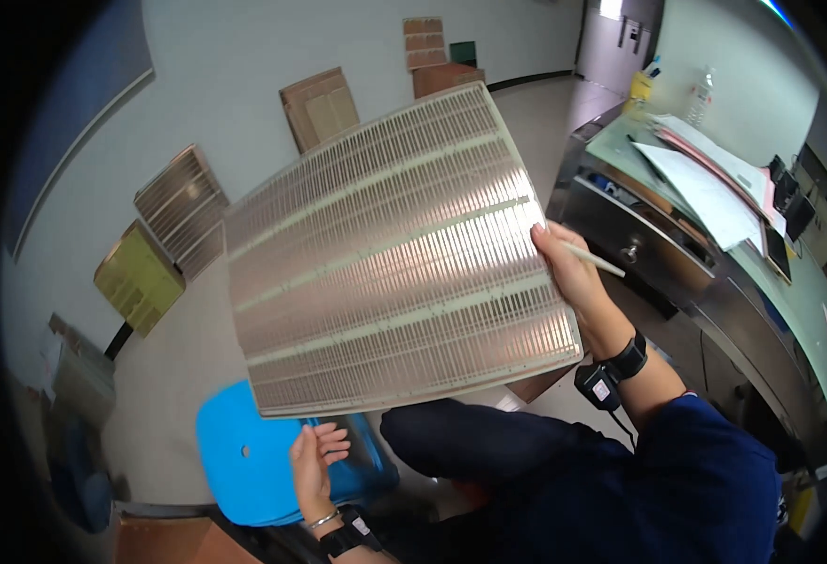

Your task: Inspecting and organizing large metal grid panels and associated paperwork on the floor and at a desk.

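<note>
A large circuit board panel point(385, 258), patterned with rows of thin copper strips between pale bands, is held up tilted in front of me. My right hand point(573, 273) grips its right edge, with the thumb on the face and the other fingers mostly hidden behind. A slim white pen-like stick point(599, 260) also pokes out of that hand. Below the panel's lower left edge is my left hand point(315, 461), palm up with its fingers apart, holding nothing. Whether it touches the panel's edge I cannot tell. Under it stands a blue plastic stool point(235, 475).
On the right is a glass-topped metal desk point(611, 141) with papers point(700, 188), a plastic bottle point(701, 94) and a yellow pen cup point(641, 89). More panels lean along the wall, including a copper one point(183, 207) and a yellow-green one point(139, 279). A brown box point(178, 542) sits lower left.
</note>
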The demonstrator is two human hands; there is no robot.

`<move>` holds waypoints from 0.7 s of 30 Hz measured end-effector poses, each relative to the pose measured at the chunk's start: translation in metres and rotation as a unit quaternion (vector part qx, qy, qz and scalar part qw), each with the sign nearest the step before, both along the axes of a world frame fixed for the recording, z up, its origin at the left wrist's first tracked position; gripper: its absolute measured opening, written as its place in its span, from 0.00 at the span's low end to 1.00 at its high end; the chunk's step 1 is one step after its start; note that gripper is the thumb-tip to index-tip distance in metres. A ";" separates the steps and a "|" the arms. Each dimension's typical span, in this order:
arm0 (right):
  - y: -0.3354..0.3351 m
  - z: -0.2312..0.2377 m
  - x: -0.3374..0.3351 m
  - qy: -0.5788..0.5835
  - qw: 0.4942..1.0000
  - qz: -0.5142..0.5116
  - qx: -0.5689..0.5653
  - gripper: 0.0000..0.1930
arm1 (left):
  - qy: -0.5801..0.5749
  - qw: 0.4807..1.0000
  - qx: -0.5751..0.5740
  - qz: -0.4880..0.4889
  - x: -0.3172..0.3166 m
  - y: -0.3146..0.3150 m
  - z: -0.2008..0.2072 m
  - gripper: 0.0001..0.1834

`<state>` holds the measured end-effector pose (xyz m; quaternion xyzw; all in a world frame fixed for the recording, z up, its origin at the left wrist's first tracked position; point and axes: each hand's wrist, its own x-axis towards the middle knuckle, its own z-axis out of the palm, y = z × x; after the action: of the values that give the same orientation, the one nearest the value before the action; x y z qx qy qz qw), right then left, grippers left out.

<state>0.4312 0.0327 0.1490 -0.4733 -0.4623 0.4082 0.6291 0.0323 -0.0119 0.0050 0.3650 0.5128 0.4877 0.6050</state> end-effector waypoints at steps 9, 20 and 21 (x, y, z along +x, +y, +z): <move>-0.032 -0.040 0.030 -0.121 0.981 -0.137 0.068 0.14 | -0.001 1.000 0.030 -0.010 0.015 0.006 -0.018 0.19; -0.012 -0.096 0.022 -0.546 0.836 -0.045 0.021 0.10 | 0.060 0.998 -0.001 -0.006 0.026 0.017 -0.032 0.17; -0.012 -0.102 0.025 -0.567 0.823 -0.037 -0.003 0.11 | 0.049 0.999 0.003 -0.016 0.027 0.021 -0.036 0.17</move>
<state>0.4559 0.0210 0.0466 -0.6399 -0.7184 0.0450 0.2690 0.0590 0.0088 -0.0306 0.3986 0.5346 0.4606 0.5858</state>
